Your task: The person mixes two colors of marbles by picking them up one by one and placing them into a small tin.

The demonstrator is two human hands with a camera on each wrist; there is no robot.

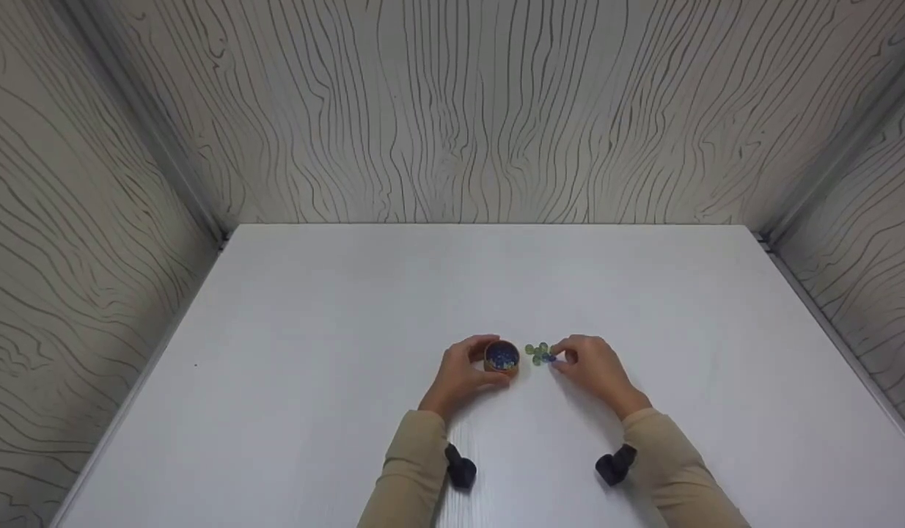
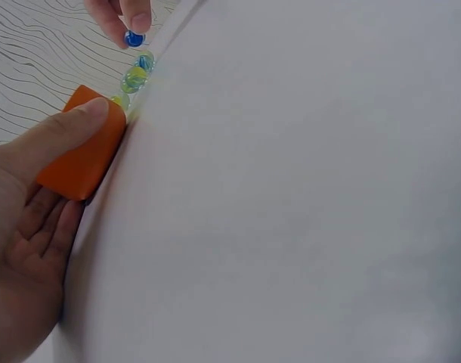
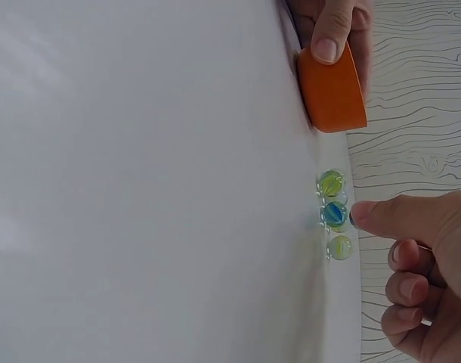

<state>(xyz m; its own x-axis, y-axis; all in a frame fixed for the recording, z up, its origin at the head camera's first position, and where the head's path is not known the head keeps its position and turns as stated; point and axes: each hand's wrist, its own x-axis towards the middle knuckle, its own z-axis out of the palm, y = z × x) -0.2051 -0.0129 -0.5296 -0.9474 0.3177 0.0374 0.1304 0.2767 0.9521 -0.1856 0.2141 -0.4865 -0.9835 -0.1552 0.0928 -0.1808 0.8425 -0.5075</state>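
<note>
several marbles show inside the orange cup; head view only.

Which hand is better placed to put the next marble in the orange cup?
Probably the right: the right hand pinches a blue marble close to the loose marbles, while the left hand is occupied gripping the orange cup.
</note>
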